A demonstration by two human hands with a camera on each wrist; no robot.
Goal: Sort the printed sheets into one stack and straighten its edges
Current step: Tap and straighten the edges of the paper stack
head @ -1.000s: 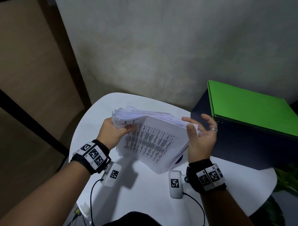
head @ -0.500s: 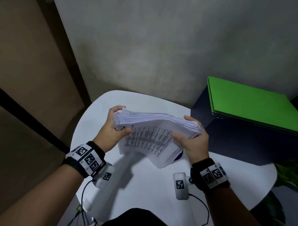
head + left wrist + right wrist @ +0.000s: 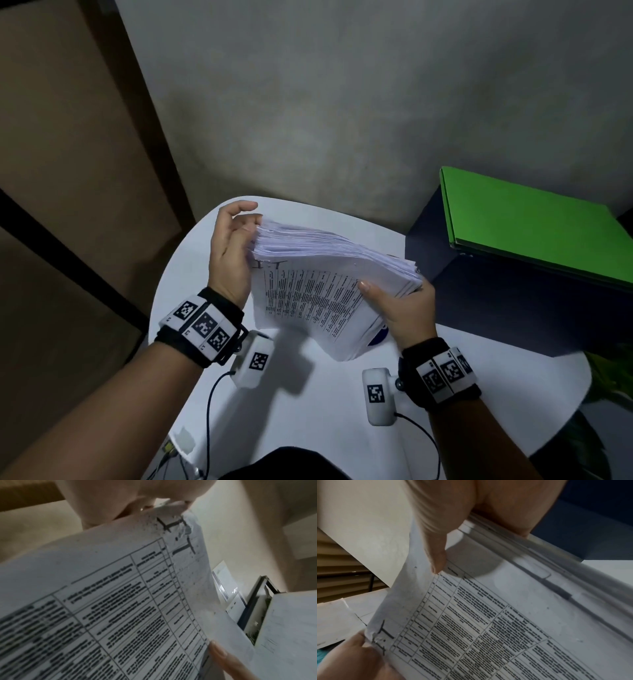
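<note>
Office corner: white table (image 3: pixel 301 404), green folder (image 3: pixel 527 222), printed sheets (image 3: pixel 318 294).

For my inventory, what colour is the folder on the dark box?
Bright green folder; it shows best in the head view.

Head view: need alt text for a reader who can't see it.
Two hands hold a thick stack of printed sheets tilted above a white round table: the right hand grips its right end, the left hand touches its left edge, fingers loose. A green folder lies on a dark box at right.

thick printed stack (image 3: pixel 329 274), tilted, edges uneven
</note>
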